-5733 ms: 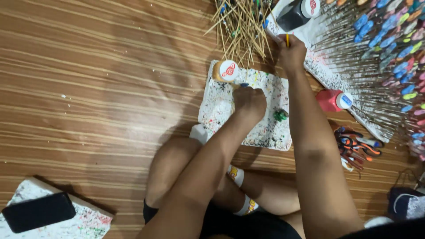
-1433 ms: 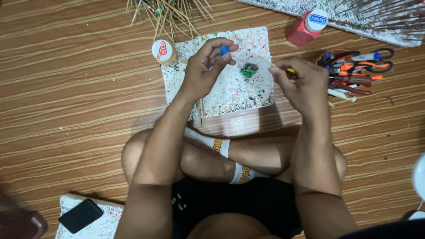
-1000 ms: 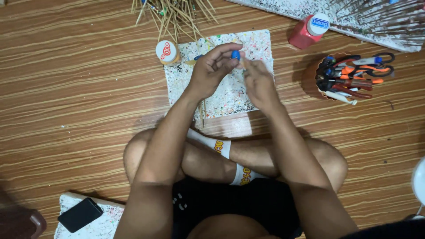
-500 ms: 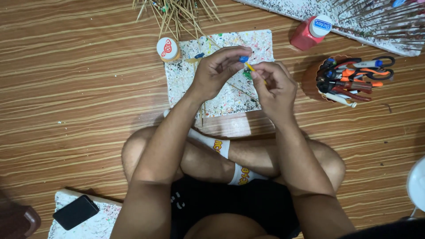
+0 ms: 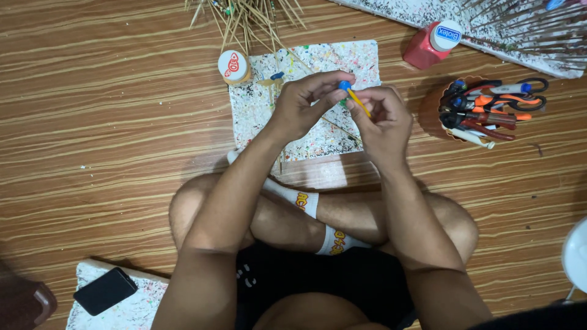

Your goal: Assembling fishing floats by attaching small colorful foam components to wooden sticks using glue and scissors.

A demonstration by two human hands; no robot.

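A brown cup (image 5: 454,116) held scissors and pens. The left hand (image 5: 302,104) pinched a small blue bead (image 5: 345,85); the right hand (image 5: 382,119) pinched a yellow stick (image 5: 359,102) touching it.

A striped wooden floor (image 5: 104,134) carries a paint-speckled white board (image 5: 306,122), a heap of thin bamboo sticks (image 5: 244,18), a small white-lidded jar (image 5: 234,66), a red bottle (image 5: 433,45), a brown cup of scissors and pens (image 5: 483,110), and a second speckled board (image 5: 131,308) under a black phone (image 5: 105,291).
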